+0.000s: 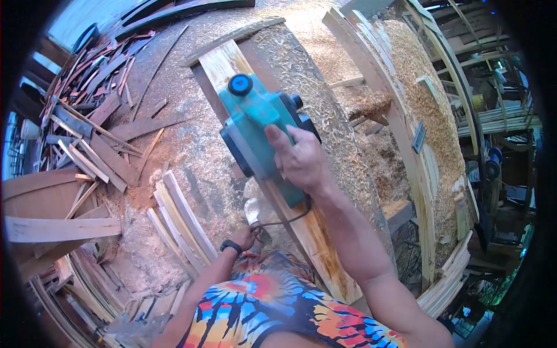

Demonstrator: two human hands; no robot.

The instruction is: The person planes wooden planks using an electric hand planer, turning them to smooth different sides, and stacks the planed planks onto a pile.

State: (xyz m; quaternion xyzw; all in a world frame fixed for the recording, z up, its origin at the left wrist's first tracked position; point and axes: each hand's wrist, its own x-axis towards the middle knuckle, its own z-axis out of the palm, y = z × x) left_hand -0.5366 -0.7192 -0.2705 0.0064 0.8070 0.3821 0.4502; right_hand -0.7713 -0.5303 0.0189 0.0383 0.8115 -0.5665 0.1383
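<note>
A green electric planer with a black front knob rests on a long wooden board. My right hand is wrapped round the planer's rear handle. Low at the left of the board, my left hand, with a dark band on the wrist, is closed round the planer's black cord. The board lies on a bench strewn with curled shavings, and a crosspiece lies at its far end. The planer's underside is hidden.
Wood scraps lie in a heap on the left floor. Narrow strips stand beside my left arm. To the right are long planks, deep shavings and a small metal-coloured piece. More lumber is stacked at the far right.
</note>
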